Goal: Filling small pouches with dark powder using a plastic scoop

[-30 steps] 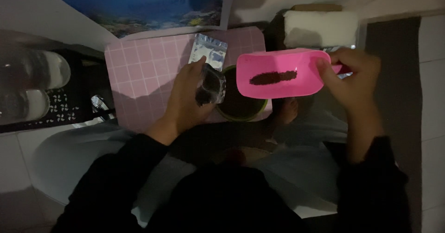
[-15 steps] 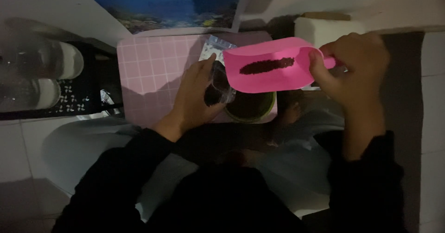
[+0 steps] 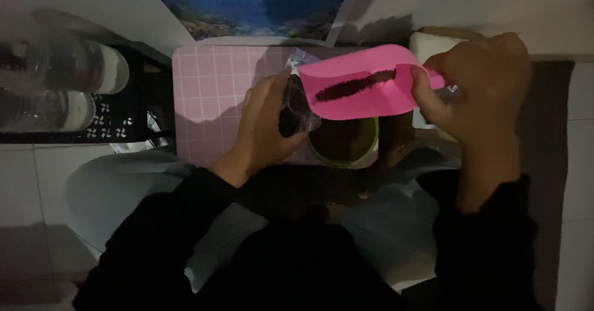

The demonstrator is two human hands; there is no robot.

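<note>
My right hand [image 3: 479, 85] grips the handle of a pink scoop [image 3: 362, 88] that carries a line of dark brown grains. The scoop is tilted to the left, its open end touching a small clear plastic bag [image 3: 297, 110] with dark contents. My left hand [image 3: 266, 125] holds that bag by its side. Both are above a green-rimmed round container [image 3: 346, 144], which stands on a pink checked board [image 3: 210, 94].
Two clear plastic bottles [image 3: 59, 88] lie on a black perforated rack [image 3: 120, 125] at the left. A blue sea picture [image 3: 247, 5] hangs on the wall behind. A white block [image 3: 427, 42] sits behind the scoop. White floor tiles lie at both sides.
The scoop has tipped further to the left, and its open end has come against the bag in my left hand. The view has shifted slightly.
</note>
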